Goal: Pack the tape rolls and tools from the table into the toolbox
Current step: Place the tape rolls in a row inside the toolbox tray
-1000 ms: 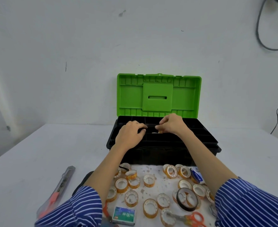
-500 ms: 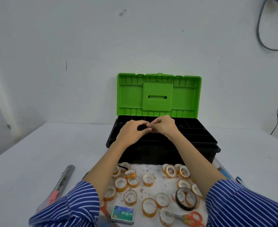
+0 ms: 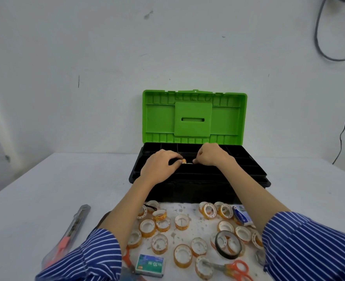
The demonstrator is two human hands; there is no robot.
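The toolbox [image 3: 200, 187] stands mid-table, black body with its green lid [image 3: 194, 118] propped open. Both hands hover over its top tray. My left hand [image 3: 160, 166] pinches a small orange tape roll [image 3: 184, 161] at its left side. My right hand [image 3: 210, 157] has curled fingers at the roll's right side. Several more orange tape rolls [image 3: 181, 221] lie on the table in front of the box, with a black tape roll [image 3: 220, 248] and orange-handled scissors [image 3: 235, 268] among them.
A utility knife [image 3: 74, 230] lies at the left of the table. A green staples box [image 3: 150, 265] sits near the front edge, and a blue and white packet [image 3: 241, 216] lies by the box's right front. Cables hang on the wall at right.
My hands met over the tray, then drew slightly apart and lower. The small tape roll now shows between the fingertips.
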